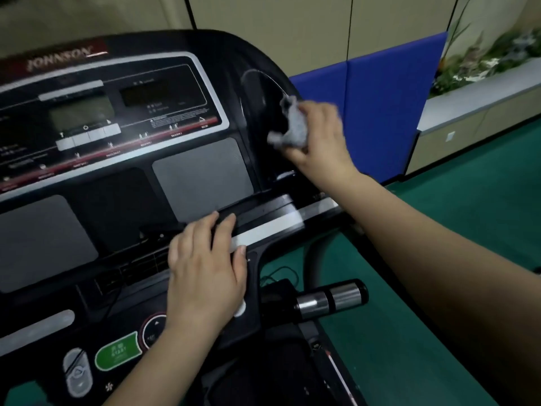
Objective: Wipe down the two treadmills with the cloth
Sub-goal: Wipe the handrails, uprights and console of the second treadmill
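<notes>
**Wiping the right cup recess of the treadmill console**

While the left hand (pixel 205 268) lies flat on the lower console ledge with its fingers straight and spread slightly, the right hand (pixel 319 133) pinches a bunched grey cloth (pixel 292 124) and presses it against the black console shell. The cloth sits at the right edge of the round recessed holder (pixel 260 104) on the right side of the treadmill console (pixel 202 177), just beside the silver-framed display panel (pixel 117 112).

Judged purpose of the holds:
- The bunched grip gives a compact pad, suited to following the curved wall of the recess
- The flat left hand appears to steady the person against the console; it holds nothing

Containers: the round recess is the only holder in view. Its interior is dark, and nothing can be made out inside it.

Also in view: the green start button (pixel 118 351) at lower left, untouched; a chrome-banded handlebar grip (pixel 330 298) below the right forearm; a blue padded panel (pixel 380 112) behind the console; green flooring (pixel 468 206).

Only one treadmill is visible. Judged progress: wiping of this console is under way; the second machine cannot be assessed
</notes>
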Available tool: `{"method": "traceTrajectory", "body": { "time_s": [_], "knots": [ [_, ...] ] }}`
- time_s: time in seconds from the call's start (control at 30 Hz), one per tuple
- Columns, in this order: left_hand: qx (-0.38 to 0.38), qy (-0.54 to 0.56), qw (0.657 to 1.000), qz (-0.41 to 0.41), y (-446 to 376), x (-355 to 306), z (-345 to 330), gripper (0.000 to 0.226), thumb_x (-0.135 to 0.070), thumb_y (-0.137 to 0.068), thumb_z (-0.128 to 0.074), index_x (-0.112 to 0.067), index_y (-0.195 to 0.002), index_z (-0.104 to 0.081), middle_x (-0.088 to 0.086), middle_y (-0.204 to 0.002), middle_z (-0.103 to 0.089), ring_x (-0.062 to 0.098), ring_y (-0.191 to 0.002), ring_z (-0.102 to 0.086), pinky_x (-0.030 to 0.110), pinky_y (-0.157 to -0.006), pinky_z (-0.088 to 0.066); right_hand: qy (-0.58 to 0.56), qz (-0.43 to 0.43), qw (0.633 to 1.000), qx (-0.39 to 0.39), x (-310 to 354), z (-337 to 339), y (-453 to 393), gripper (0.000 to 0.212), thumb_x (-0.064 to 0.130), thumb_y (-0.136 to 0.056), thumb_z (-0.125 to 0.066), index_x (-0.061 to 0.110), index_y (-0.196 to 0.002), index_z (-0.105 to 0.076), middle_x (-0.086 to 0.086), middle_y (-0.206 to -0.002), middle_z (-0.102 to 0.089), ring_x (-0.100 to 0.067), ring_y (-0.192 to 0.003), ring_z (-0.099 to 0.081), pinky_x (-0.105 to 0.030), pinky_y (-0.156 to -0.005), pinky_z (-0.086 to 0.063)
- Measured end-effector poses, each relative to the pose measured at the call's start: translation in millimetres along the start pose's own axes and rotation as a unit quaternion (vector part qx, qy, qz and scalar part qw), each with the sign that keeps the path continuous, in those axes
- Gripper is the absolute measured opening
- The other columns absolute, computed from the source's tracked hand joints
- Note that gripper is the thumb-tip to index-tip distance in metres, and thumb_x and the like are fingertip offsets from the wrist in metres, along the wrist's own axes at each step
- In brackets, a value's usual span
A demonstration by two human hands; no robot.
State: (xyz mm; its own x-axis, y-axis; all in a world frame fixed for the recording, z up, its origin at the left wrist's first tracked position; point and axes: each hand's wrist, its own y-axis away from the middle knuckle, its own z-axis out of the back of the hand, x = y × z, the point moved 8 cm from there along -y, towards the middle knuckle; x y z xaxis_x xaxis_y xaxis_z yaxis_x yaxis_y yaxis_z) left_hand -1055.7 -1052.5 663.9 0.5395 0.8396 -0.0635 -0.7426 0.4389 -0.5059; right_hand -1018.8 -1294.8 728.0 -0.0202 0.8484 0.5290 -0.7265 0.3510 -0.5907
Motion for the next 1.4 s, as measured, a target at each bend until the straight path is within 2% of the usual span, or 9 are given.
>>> {"method": "traceTrajectory", "body": {
  "time_s": [0.1, 0.23, 0.37, 0.53, 0.67, 0.97, 1.1, 1.23, 1.4],
  "knots": [
    [0.002, 0.0, 1.0, -0.001, 0, 0, -1, 0.049, -0.038, -0.089, -0.046, -0.017, -0.134, -0.048, 0.006, -0.133, -0.049, 0.026, -0.123, -0.042, 0.041, -0.106, -0.023, 0.161, 0.101, 0.975, 0.116, 6, -39, 5, 0.086, 0.077, -0.072, -0.038, 0.013, -0.127, -0.054, -0.011, -0.123, -0.052, -0.031, -0.115, -0.046, -0.044, -0.098, -0.034],
    [0.004, 0.004, 1.0, 0.0, 0, 0, -3, 0.05, -0.039, -0.089, -0.044, -0.017, -0.134, -0.048, 0.007, -0.134, -0.049, 0.027, -0.123, -0.044, 0.042, -0.107, -0.025, 0.172, 0.153, 0.967, 0.11, 11, -45, 13, 0.058, 0.05, -0.086, -0.047, 0.007, -0.123, -0.058, -0.011, -0.121, -0.056, -0.034, -0.112, -0.052, -0.043, -0.096, -0.036],
    [0.004, 0.006, 1.0, -0.002, 0, 0, -2, 0.05, -0.038, -0.09, -0.045, -0.017, -0.134, -0.048, 0.007, -0.133, -0.049, 0.027, -0.122, -0.044, 0.041, -0.107, -0.024, 0.195, 0.077, 0.946, 0.249, 4, -65, 11, 0.046, 0.047, -0.095, -0.041, 0.011, -0.122, -0.053, -0.01, -0.123, -0.051, -0.036, -0.109, -0.05, -0.041, -0.093, -0.039],
    [-0.001, 0.008, 1.0, -0.005, 0, 0, -2, 0.049, -0.037, -0.089, -0.047, -0.016, -0.133, -0.05, 0.008, -0.132, -0.051, 0.028, -0.121, -0.046, 0.042, -0.106, -0.027, 0.179, 0.044, 0.925, 0.333, 10, -75, 3, 0.032, 0.038, -0.095, -0.042, 0.018, -0.115, -0.057, -0.004, -0.118, -0.053, -0.027, -0.109, -0.053, -0.034, -0.09, -0.041],
    [0.0, 0.005, 1.0, -0.007, 1, 0, -2, 0.049, -0.037, -0.089, -0.048, -0.016, -0.133, -0.05, 0.008, -0.131, -0.051, 0.028, -0.12, -0.047, 0.042, -0.106, -0.026, 0.022, 0.009, 0.927, 0.374, 15, -56, 14, 0.013, 0.021, -0.09, -0.054, 0.021, -0.091, -0.067, 0.004, -0.104, -0.059, -0.017, -0.097, -0.059, -0.034, -0.089, -0.048],
    [0.0, 0.009, 1.0, -0.007, 0, 1, -3, 0.049, -0.038, -0.089, -0.045, -0.016, -0.132, -0.05, 0.008, -0.131, -0.052, 0.028, -0.12, -0.048, 0.042, -0.106, -0.026, 0.211, 0.015, 0.924, 0.317, -5, -80, -2, 0.031, 0.016, -0.093, -0.045, 0.012, -0.122, -0.054, -0.013, -0.121, -0.044, -0.033, -0.105, -0.054, -0.04, -0.089, -0.047],
    [0.002, 0.01, 1.0, -0.008, 1, 1, -3, 0.049, -0.037, -0.089, -0.047, -0.016, -0.133, -0.05, 0.008, -0.132, -0.052, 0.028, -0.12, -0.047, 0.042, -0.106, -0.026, 0.113, -0.002, 0.921, 0.372, 7, -70, 9, 0.024, 0.024, -0.095, -0.051, 0.015, -0.115, -0.06, -0.007, -0.12, -0.052, -0.027, -0.106, -0.055, -0.033, -0.089, -0.044],
    [0.001, 0.012, 1.0, -0.008, 0, 1, -4, 0.048, -0.037, -0.089, -0.047, -0.016, -0.132, -0.051, 0.008, -0.131, -0.052, 0.028, -0.12, -0.047, 0.043, -0.106, -0.027, -0.001, -0.02, 0.929, 0.37, 24, -39, 26, 0.021, 0.007, -0.089, -0.049, 0.016, -0.098, -0.067, -0.006, -0.096, -0.066, -0.02, -0.082, -0.064, -0.02, -0.057, -0.047],
    [0.007, 0.013, 1.0, -0.008, 0, 1, -4, 0.049, -0.038, -0.089, -0.046, -0.015, -0.132, -0.05, 0.008, -0.131, -0.052, 0.028, -0.12, -0.047, 0.043, -0.106, -0.028, -0.137, -0.016, 0.99, 0.034, 39, 7, -27, 0.024, -0.003, -0.083, -0.046, 0.011, -0.081, -0.066, -0.013, -0.073, -0.063, -0.021, -0.064, -0.059, -0.023, -0.051, -0.043]
  ]
}}
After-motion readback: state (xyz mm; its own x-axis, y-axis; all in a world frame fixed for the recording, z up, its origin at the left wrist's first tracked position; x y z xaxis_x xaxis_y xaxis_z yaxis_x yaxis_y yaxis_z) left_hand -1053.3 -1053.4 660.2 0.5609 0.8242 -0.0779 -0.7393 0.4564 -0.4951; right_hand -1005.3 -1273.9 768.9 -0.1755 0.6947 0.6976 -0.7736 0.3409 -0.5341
